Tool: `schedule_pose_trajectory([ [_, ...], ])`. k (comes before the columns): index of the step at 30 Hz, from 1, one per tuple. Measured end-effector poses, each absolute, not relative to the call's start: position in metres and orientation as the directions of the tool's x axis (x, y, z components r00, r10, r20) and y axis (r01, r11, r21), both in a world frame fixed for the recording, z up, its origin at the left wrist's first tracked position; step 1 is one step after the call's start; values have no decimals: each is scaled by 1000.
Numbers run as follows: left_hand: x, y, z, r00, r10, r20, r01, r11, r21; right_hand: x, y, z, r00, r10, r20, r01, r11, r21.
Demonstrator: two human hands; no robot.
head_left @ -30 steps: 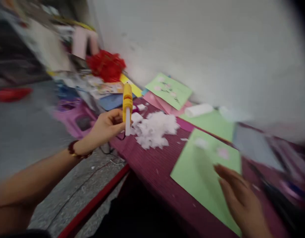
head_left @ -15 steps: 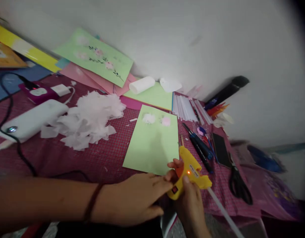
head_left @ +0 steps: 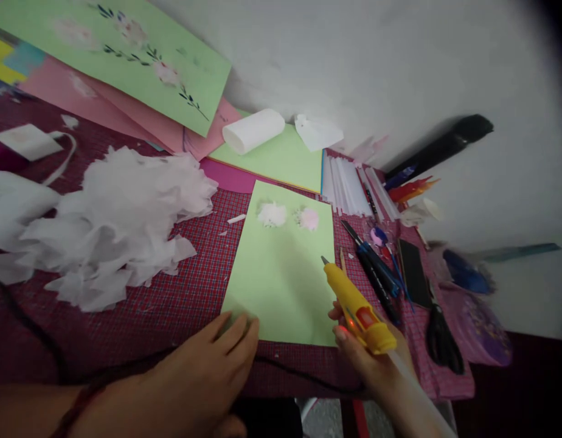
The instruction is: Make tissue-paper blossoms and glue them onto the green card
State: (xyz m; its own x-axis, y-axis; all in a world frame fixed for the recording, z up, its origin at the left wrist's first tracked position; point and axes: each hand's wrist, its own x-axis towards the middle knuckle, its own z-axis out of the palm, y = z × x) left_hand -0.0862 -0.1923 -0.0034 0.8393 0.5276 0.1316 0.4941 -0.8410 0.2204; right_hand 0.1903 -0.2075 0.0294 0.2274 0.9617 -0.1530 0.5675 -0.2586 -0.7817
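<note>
Find the sheet (head_left: 263, 280) flat on the cloth (head_left: 208, 261), between the hands, with a white blossom (head_left: 272, 215) and a pink blossom (head_left: 309, 219) side by side near the top edge. Count both as in place; note plain green below, with no stem or leaf visible there. Compare with the card (head_left: 171, 48) behind at upper left, complete with several blossoms and dark leafy stems. Rate the sheet, on that comparison alone, as early-stage, apparently with most of the decoration outstanding. Note the left hand (head_left: 208, 365) at the sheet's lower left corner, with fingers bent and close together, gripping nothing visible. Note the right hand (head_left: 376, 371) with fingers wrapped around the gun (head_left: 354, 298), lit, with nozzle over the sheet's right side; cannot tell whether touching. Record plentiful white scraps (head_left: 139, 188) at left, white sticks (head_left: 347, 185) behind, and pens (head_left: 376, 286), phone (head_left: 414, 274) and scissors (head_left: 444, 340) at right.
</note>
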Motion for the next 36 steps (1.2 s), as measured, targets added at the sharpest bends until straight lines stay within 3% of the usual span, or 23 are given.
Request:
schedule_pose_trajectory([
  [4,-89,-193,-7,868,463,178,443,-885,142,185,-198,42,265,935,-235,499,-342,-796],
  [9,-85,-198,-18,846,485,220,458,-874,164,183,-188,48,258,908,-330,386,-410,-827],
  [14,-83,-209,-36,814,509,281,465,-860,211,181,-182,35,259,915,-308,359,-387,-849],
  [19,-81,-213,-45,813,499,299,467,-867,176,179,-177,32,260,930,-259,465,-355,-811],
  [25,-81,-214,-44,803,517,297,470,-855,217,183,-179,26,376,895,-240,475,-408,-779],
  [36,-75,-210,-28,806,512,297,541,-841,-22,182,-172,30,234,931,-281,457,-360,-813],
])
